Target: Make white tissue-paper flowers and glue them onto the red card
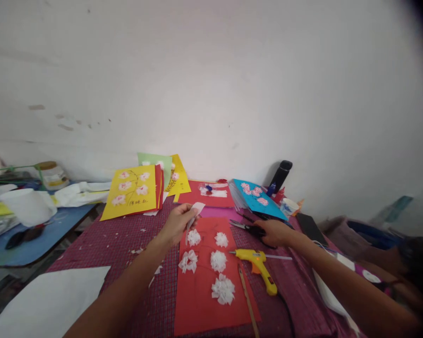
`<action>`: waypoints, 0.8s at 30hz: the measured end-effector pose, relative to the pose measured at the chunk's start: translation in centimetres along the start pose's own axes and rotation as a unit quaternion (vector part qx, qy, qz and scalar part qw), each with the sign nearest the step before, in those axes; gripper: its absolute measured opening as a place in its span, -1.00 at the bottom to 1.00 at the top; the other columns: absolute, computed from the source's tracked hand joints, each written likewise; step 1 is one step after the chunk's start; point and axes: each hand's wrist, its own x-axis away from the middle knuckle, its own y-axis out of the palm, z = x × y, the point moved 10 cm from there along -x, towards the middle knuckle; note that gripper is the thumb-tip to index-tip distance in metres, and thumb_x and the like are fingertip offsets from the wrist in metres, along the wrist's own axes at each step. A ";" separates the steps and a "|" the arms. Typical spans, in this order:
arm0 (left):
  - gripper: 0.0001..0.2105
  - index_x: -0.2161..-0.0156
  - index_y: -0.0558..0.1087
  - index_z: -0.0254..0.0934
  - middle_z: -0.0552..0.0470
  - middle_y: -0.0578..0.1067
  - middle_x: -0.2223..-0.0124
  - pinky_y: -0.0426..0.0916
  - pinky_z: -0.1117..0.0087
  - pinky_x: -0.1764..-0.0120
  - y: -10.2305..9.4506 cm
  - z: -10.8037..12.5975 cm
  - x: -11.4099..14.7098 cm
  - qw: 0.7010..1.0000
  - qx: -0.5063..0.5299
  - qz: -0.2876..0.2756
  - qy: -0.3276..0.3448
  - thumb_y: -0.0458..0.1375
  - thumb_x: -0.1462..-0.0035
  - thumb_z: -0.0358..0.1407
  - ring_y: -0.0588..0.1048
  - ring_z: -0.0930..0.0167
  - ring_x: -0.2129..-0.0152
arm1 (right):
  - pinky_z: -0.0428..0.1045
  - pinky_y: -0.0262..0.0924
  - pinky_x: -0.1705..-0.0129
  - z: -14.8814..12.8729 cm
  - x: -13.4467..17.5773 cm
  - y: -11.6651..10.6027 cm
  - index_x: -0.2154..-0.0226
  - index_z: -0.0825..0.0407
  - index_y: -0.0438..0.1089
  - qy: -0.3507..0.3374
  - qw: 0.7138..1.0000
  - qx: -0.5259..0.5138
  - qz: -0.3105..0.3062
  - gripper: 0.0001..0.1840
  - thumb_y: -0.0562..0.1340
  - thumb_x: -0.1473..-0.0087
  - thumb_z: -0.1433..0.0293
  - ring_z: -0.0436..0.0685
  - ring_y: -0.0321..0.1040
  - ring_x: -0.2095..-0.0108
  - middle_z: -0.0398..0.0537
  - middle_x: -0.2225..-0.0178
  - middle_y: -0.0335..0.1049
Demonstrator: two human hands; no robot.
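Observation:
My left hand (180, 221) pinches a piece of pale tissue paper (198, 206) above the top of a red sheet (193, 300). Several crumpled white paper flowers (223, 288) sit on that sheet, along faintly drawn stems. To the right, my right hand (273, 233) is closed around the black handles of a pair of scissors (240, 226), whose blades point left; its fingers are partly hidden. A yellow glue gun (257, 263) with a clear glue stick lies below the scissors, its nozzle at the red sheet's edge. A thin wooden stick (247, 298) rests on the sheet's right side.
Flower cards on yellow paper (127, 199) and a blue card (259, 199) lie toward the wall. Also there are a red sheet with scraps (193, 199), a dark bottle (280, 176) and a paper cup (289, 206). White paper (52, 295) covers the near left; a blue table (61, 225) stands beyond.

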 end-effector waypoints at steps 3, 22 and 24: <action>-0.64 0.38 0.38 -0.29 0.10 0.48 0.47 0.28 0.51 0.54 -0.7 -0.3 -1.6 1.000 -0.006 0.011 0.001 0.41 0.05 -0.10 0.39 0.54 0.62 | -0.02 0.16 0.35 0.6 0.6 0.0 0.00 -0.04 0.51 -0.001 0.999 -0.034 -0.004 -0.42 0.25 0.16 0.48 0.24 0.50 0.31 0.04 0.27 0.61; -0.68 0.29 0.44 -0.33 0.07 0.49 0.45 0.26 0.51 0.53 -3.4 -1.6 -1.7 0.999 0.022 -0.005 0.029 0.36 -0.03 -0.11 0.40 0.52 0.60 | 0.14 0.32 0.00 -17.9 1.3 -3.1 -0.12 -0.05 0.45 -0.151 0.873 -0.461 -0.041 -0.44 0.31 -0.13 0.07 0.32 0.43 0.04 -0.01 0.04 0.53; -0.68 0.30 0.44 -0.33 0.08 0.48 0.46 0.25 0.52 0.54 -3.2 -1.7 -1.6 0.999 0.024 -0.009 0.027 0.36 -0.02 -0.12 0.39 0.53 0.60 | 0.08 0.33 0.10 -18.5 0.7 -2.7 -0.09 -0.04 0.47 -0.150 0.868 -0.471 -0.049 -0.44 0.33 -0.10 0.07 0.25 0.43 0.15 -0.04 0.13 0.54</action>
